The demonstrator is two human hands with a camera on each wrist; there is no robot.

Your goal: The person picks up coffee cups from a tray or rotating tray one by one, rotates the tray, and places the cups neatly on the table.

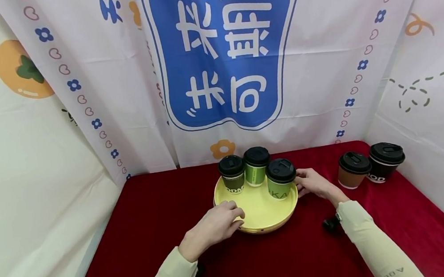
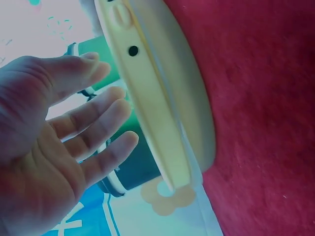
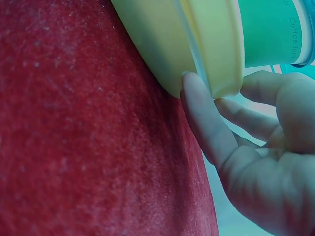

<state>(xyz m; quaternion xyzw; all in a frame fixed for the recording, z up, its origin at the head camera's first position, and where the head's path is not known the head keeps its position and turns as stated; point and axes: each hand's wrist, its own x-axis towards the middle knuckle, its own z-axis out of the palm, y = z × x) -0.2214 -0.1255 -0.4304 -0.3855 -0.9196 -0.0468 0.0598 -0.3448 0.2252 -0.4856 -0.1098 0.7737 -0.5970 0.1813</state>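
A round yellow tray with a raised rim lies on the red cloth. Three lidded paper coffee cups stand in its back half: a dark green cup, a light green cup and a green cup. My right hand grips the tray's right edge, fingers on both sides of the rim in the right wrist view. Over the front left rim is my left hand. In the left wrist view its fingers are loosely bent beside the rim and hold nothing.
A brown lidded cup and a black lidded cup stand at the table's right side. Red cloth covers the table. Printed white curtains hang behind and at both sides.
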